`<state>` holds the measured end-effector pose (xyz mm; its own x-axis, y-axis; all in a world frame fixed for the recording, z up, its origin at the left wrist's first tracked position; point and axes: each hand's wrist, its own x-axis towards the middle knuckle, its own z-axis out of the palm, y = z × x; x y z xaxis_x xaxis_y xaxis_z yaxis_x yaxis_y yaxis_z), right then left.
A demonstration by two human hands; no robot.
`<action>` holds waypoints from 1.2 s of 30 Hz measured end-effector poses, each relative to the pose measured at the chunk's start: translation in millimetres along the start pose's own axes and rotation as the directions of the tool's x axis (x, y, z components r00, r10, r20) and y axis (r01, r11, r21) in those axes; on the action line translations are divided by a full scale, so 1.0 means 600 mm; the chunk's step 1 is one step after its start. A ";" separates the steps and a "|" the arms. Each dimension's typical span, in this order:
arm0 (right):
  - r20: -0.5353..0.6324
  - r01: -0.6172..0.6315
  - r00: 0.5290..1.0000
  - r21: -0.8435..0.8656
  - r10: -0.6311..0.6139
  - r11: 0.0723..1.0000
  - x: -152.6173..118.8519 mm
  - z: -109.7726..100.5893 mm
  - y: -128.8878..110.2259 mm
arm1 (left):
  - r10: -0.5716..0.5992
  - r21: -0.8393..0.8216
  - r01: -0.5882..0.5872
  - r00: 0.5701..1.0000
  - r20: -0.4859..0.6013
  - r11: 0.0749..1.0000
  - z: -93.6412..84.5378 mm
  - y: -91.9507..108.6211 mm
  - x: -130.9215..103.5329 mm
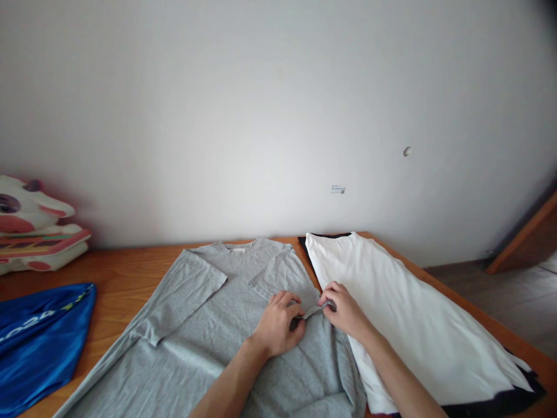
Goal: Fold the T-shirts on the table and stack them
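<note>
A grey T-shirt [235, 307] lies spread on a wooden table, its collar toward the wall and both sleeves turned in over its front. My left hand [281, 324] pinches the edge of the sleeve at the right. Close beside it, my right hand [342, 307] grips the same edge nearer the shirt's side, so a short strip of cloth is raised between the two. The cloth inside the fingers is partly hidden.
Right of the shirt lies a white garment [391, 302] over a black one [509, 403]. A blue garment with lettering [47, 348] is at the left, below a cow-shaped toy keyboard [39, 244]. The wooden table [126, 264] meets a white wall behind.
</note>
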<state>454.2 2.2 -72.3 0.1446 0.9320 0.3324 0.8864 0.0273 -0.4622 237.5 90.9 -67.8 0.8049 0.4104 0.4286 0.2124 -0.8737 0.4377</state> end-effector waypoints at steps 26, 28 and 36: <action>0.371 -0.079 0.909 -0.288 0.187 0.954 0.209 0.129 -0.045 | 0.088 -0.045 -0.075 0.889 0.450 0.996 -0.042 0.015 -0.004; 0.333 -0.096 0.921 -0.313 0.204 0.945 0.232 0.141 -0.039 | 0.083 -0.054 -0.065 0.879 0.469 0.996 -0.045 0.016 -0.003; 0.167 -0.134 0.965 -0.353 0.203 0.926 0.281 0.156 -0.019 | 0.095 -0.104 -0.054 0.887 0.452 0.993 -0.041 0.012 -0.004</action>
<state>427.2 193.2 -88.1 0.2462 0.9651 0.0894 0.9566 -0.2272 -0.1824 223.7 90.2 -46.2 0.9845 0.1627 0.0650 0.1100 -0.8627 0.4937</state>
